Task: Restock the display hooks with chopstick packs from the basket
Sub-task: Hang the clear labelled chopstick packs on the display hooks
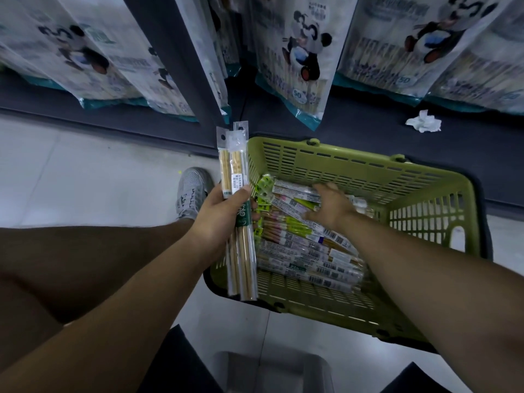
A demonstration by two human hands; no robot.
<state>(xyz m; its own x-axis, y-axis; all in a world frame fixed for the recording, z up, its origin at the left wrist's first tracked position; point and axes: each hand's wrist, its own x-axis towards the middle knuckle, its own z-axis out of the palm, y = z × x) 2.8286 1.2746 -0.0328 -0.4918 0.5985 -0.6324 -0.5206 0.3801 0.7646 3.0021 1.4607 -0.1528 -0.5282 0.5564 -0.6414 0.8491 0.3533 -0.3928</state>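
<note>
Two chopstick packs (237, 171) stand nearly upright in your left grip (219, 215), thumb across their middle and fingers curled behind. The remainder, a loose pile (306, 251) of well over a dozen, lies in the one green basket (425, 171) on the floor (85, 165). Your right grip (330, 207) is spread over that pile; blur hides whether it has closed on a pack. Risk: the slick sleeves may slide apart in the left grip, or the right may drag out several overlapping packs. Panda bags (300, 61), at least five, hang above; one crumpled tissue (424, 121) lies beyond.
</note>
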